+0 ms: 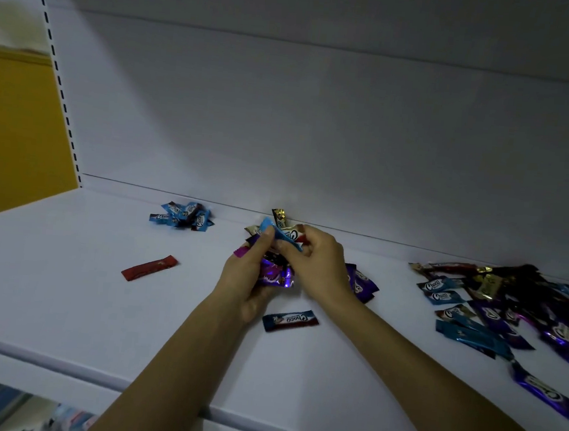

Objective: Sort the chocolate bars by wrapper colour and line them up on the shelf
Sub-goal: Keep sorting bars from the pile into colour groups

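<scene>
Chocolate bars (276, 273), a whole bunch of them! Is the left hand (244, 282) holding them?

Yes. Its fingers curl round the bunch. Most are purple. A gold bar (279, 216) pokes up at the back.

And the right hand (320, 266)?

It pinches one light blue bar (283, 237) at the top of the bunch, between thumb and finger. Both hands are close together over the middle of the shelf (64, 282), near the back wall.

What lies closest to the hands?

A dark blue bar (290, 320) with red on it lies just in front of the left hand. It says "Choco" in white letters. Some purple bars (361, 284) lie on the shelf behind the right hand.

And farther out?

A red bar (149, 267) lies alone to the left. I cannot read its writing. Behind it, by the back wall, sits a small blue pile (183, 216). Those say "Choco" too.

What about the right side?

A big mixed pile (509, 303) lies there, well apart from the hands. It has blue, purple, brown and gold wrappers all jumbled up. The blue ones say "Choco". One long purple bar (542, 392) lies at the front of that pile, near the shelf's edge.
</scene>
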Demonstrator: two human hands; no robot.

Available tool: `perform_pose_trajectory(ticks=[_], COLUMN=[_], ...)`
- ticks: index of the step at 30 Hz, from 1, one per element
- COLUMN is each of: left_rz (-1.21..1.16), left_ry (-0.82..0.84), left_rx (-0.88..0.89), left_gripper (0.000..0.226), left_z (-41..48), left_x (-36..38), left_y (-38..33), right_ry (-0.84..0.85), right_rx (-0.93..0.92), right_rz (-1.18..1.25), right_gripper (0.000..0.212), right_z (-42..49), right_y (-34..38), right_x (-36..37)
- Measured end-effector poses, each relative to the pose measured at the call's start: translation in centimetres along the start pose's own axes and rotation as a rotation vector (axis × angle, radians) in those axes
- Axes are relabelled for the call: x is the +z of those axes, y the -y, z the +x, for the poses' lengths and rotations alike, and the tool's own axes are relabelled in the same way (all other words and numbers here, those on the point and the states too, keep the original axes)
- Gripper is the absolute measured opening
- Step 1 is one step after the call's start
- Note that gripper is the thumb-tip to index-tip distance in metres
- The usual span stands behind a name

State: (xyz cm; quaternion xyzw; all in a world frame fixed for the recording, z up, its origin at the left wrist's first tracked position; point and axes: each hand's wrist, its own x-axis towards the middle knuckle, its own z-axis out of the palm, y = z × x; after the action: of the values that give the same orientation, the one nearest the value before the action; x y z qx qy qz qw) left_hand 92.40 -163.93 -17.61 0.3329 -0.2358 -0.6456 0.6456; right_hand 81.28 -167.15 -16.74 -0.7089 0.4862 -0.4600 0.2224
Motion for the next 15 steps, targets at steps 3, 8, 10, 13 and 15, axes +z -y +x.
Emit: perform_pose_trajectory(ticks=[3,8,10,13,15], left_rz=[-0.031,-0.080,-0.085,-0.139,-0.146], left_ry=[-0.050,-0.124,-0.162,-0.194,-0.192], left_rx=[0.033,0.041,0.039,0.043,0.048], left_gripper=[0.024,0.032,0.032,0.031,0.029], left_z=[0.0,0.4,0.5,0.5,0.4], left_x=[-0.1,-0.2,-0.2,-0.1,-0.1], left_y=[0.1,0.0,0.2,0.1,0.1], right_ry=[0.022,0.183,0.123,0.001,-0.015], right_rx=[-0.046,0.070,0.151,0.197,0.157], right_rz=[-0.075,0.277,0.357,0.315,0.140], right_gripper=[0.019,0.025,0.021,0.022,0.027], right_z=[-0.1,-0.3,0.3,2.4,3.8], right_y=[0.3,0.1,-0.1,-0.6,-1.0], right_x=[-0.1,-1.3,-1.7,-1.9,-1.5])
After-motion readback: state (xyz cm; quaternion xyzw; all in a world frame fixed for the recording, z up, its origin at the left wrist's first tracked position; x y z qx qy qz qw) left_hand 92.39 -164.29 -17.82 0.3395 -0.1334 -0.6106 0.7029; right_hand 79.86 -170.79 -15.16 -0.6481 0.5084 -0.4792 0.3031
